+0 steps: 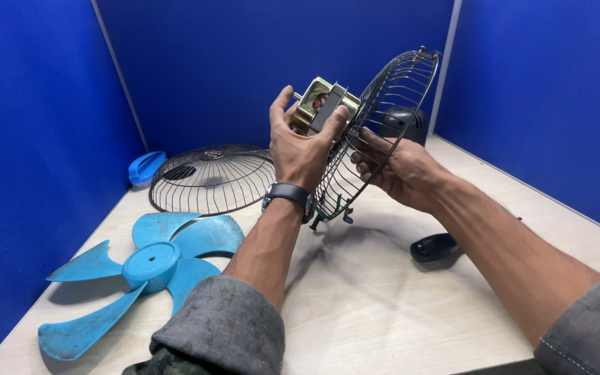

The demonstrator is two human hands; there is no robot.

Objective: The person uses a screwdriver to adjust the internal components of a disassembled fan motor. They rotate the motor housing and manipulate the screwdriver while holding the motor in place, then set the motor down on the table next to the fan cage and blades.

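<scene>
My left hand [301,149] is raised above the table and grips a brass-coloured fan motor [322,106] from behind. The motor sits against the back of a black wire fan guard [390,97], which stands upright and tilted. My right hand [398,169] holds that guard from the right, with fingers hooked through its wires. A black watch is on my left wrist.
A second black wire guard [211,178] lies flat at the back left. A blue fan blade [148,267] rests on the wooden table [383,305] at the front left. A blue cap [146,167] sits by the left wall. A black housing [403,123] and a small black part [433,246] lie to the right.
</scene>
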